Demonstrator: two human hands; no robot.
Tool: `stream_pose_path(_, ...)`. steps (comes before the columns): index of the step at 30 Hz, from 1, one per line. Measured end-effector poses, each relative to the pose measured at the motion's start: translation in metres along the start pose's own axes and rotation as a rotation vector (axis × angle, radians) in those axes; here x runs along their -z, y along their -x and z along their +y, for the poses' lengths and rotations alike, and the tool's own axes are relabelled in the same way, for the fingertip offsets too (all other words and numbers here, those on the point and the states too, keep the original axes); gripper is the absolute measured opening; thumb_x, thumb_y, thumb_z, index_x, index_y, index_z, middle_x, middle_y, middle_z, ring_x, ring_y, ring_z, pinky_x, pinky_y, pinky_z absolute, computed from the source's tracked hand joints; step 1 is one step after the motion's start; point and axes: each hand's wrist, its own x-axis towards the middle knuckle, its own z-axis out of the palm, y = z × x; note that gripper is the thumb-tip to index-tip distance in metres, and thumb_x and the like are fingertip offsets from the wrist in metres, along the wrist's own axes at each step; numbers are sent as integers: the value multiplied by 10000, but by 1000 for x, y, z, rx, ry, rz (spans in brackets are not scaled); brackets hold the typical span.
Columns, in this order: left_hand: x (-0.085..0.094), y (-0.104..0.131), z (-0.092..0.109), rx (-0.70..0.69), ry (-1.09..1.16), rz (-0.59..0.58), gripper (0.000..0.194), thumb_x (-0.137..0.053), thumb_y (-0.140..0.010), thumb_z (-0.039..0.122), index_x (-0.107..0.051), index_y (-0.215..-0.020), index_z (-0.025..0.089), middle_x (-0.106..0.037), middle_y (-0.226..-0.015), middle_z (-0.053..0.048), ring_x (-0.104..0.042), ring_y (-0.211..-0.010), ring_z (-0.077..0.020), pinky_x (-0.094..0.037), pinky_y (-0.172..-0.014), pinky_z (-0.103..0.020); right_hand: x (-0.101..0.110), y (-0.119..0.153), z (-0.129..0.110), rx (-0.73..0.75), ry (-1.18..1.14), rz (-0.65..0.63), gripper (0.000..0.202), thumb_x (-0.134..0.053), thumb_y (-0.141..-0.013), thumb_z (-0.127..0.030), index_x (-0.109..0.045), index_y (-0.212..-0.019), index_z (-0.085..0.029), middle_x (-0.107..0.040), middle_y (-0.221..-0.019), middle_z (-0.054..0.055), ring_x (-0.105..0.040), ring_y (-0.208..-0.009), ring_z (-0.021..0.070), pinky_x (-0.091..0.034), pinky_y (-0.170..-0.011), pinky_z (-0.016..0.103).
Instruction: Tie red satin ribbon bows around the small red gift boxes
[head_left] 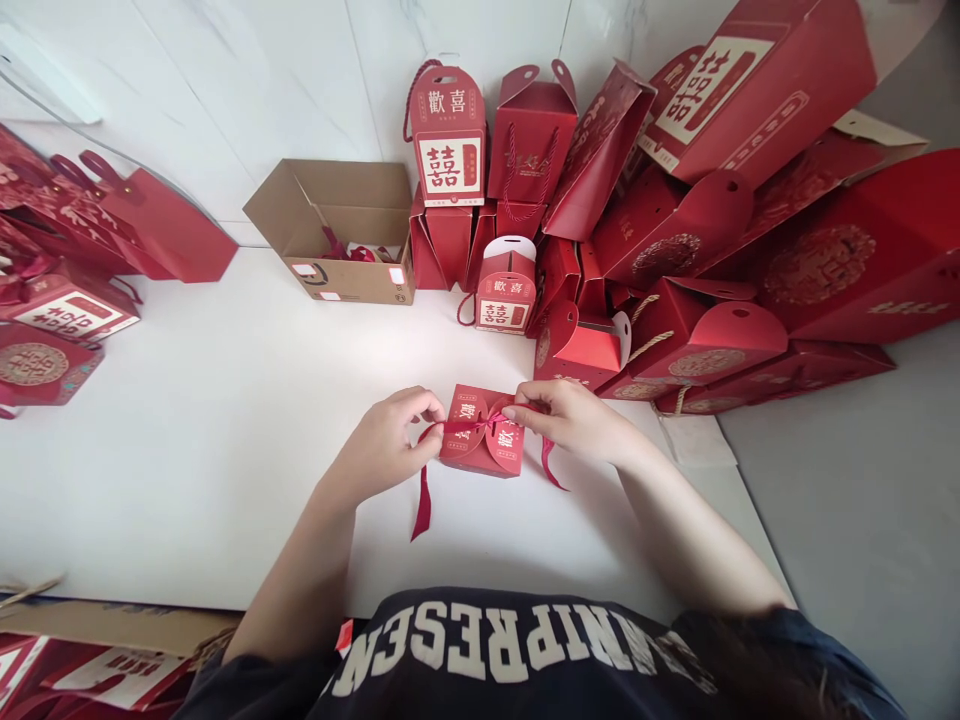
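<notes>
A small red gift box (469, 460) with pale printed characters sits on the white table in front of me. Across its top runs a dark red ribbon (461, 427), crossed or knotted near the middle of the lid flaps. My left hand (394, 440) pinches one side of the ribbon at the box's left edge, and its tail hangs below the fingers. On the other side my right hand (566, 415) pinches the ribbon close to the knot, with a tail trailing down to the right. My fingertips hide part of the ribbon.
An open cardboard carton (352, 280) with ribbon pieces inside stands by the wall. Red gift boxes (720, 240) are piled at the right, and a small handled box (506, 300) stands beyond my box. More red boxes (165, 220) are at the left. A carton (112, 625) lies below the table's front edge.
</notes>
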Motion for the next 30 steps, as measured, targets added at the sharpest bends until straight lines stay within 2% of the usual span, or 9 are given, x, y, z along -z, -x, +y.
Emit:
stream_pose_path(3, -1, 0, -4, 75, 58, 4, 139, -449, -766, 118, -558, -758, 203, -573, -748, 24, -481, -646, -122, -332, -545, -241, 3, 2, -1, 14, -59, -31, 313, -513, -932, -405, -528, -696, -200, -552, -595, -55, -455, -576, 100, -346, -614, 242)
stream_pose_path(7, -4, -5, -13, 176, 289, -61, 154, -365, -710, 69, -437, -634, 182, -426, -601, 38, -371, -561, -102, -275, -527, -239, 6, 5, -2, 31, -163, -106, 257, -472, -958, -375, -589, -802, -207, -670, -721, -21, -557, -656, 123, -397, -678, 257)
stream_pose_path(9, -7, -7, -15, 193, 402, -81, 157, -346, -701, 64, -410, -614, 178, -389, -575, 37, -340, -552, -100, -255, -531, -245, 7, 5, -3, 33, -219, -143, 221, -466, -961, -371, -580, -858, -212, -664, -735, -15, -564, -671, 132, -402, -667, 258)
stream_pose_path(12, -9, -8, -12, 166, 489, -102, 191, -384, -805, 132, -442, -627, 173, -362, -586, 35, -301, -553, -99, -228, -531, -256, 6, 4, -3, 31, -321, -179, 304, -416, -983, -423, -517, -796, -205, -605, -680, -24, -543, -646, 126, -406, -665, 257)
stream_pose_path(14, -10, -8, -10, 145, 481, -107, 246, -464, -876, 254, -473, -646, 168, -386, -618, 29, -329, -580, -100, -250, -547, -254, 5, 2, -3, 12, -350, -193, 387, -399, -980, -490, -470, -731, -203, -506, -606, -45, -472, -573, 110, -379, -611, 250)
stream_pose_path(16, -10, -8, -8, 144, 430, -103, 311, -547, -882, 364, -494, -651, 163, -408, -629, 27, -352, -595, -101, -270, -559, -250, 3, 0, -1, 10, -346, -181, 422, -446, -950, -533, -446, -691, -199, -397, -587, -60, -375, -537, 97, -317, -545, 242)
stream_pose_path(19, -9, -8, -9, 154, 393, -95, 363, -573, -881, 423, -487, -644, 162, -384, -600, 36, -333, -568, -93, -259, -540, -240, 2, -2, 2, 66, -312, -160, 426, -528, -908, -517, -426, -652, -192, -327, -624, -55, -316, -571, 94, -267, -534, 241)
stream_pose_path(26, -9, -11, -15, 127, 421, -77, 384, -547, -899, 452, -445, -654, 175, -377, -590, 36, -340, -549, -96, -275, -514, -231, 6, 0, 3, 71, -200, -266, 360, -485, -925, -448, -489, -675, -190, -444, -635, -39, -395, -588, 105, -302, -557, 251)
stream_pose_path(30, -12, -14, -20, 107, 435, -68, 377, -556, -899, 436, -447, -652, 173, -381, -592, 38, -330, -550, -93, -273, -519, -233, 11, 1, 2, 100, -195, -322, 383, -484, -923, -415, -449, -615, -190, -467, -609, -37, -411, -552, 101, -298, -534, 256)
